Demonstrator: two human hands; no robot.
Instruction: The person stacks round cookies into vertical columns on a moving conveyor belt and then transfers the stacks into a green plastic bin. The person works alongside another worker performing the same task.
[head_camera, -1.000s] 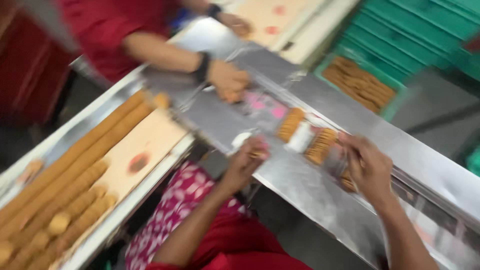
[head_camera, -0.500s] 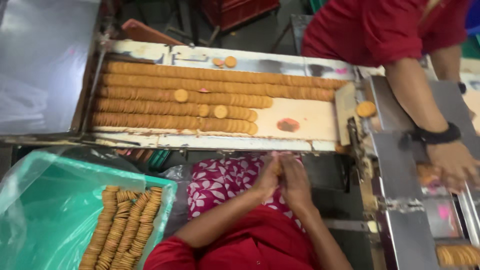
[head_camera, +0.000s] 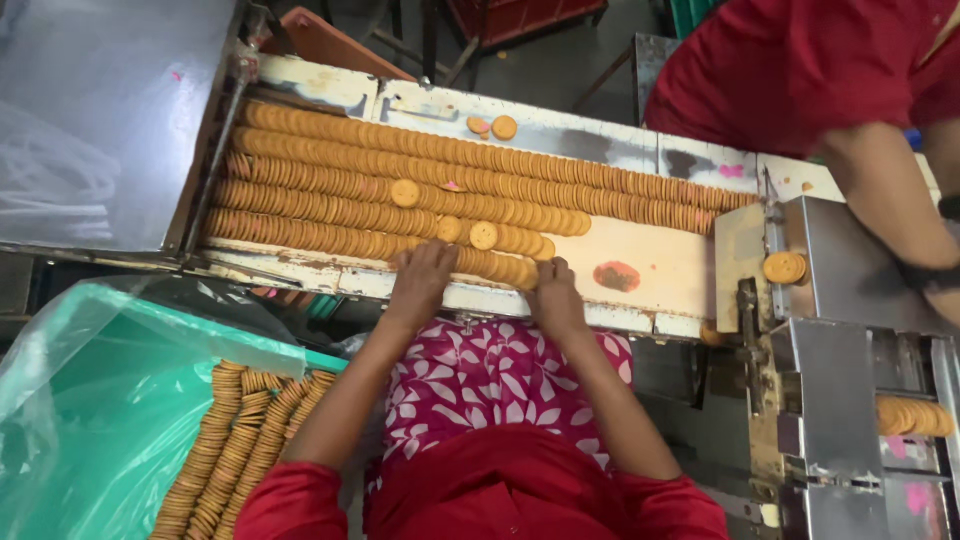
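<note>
Long rows of round golden biscuits (head_camera: 330, 175) stand on edge across a cream conveyor tray (head_camera: 660, 265). My left hand (head_camera: 423, 277) and my right hand (head_camera: 553, 295) press against the two ends of a short stack in the nearest biscuit row (head_camera: 490, 265), fingers curled over it. A few loose biscuits (head_camera: 405, 193) lie flat on top of the rows. My arms reach forward in red sleeves over a pink patterned cloth (head_camera: 500, 385) on my lap.
A green crate lined with plastic (head_camera: 90, 420) at lower left holds rows of biscuits (head_camera: 240, 440). Another person in red (head_camera: 800, 75) stands at upper right, a forearm (head_camera: 890, 215) over the metal packing machine (head_camera: 850, 330). A steel panel (head_camera: 100, 120) fills the upper left.
The view swung from the packing machine to the biscuit tray. My hands, held together above my lap half a second ago, have moved up onto the nearest biscuit row and spread apart.
</note>
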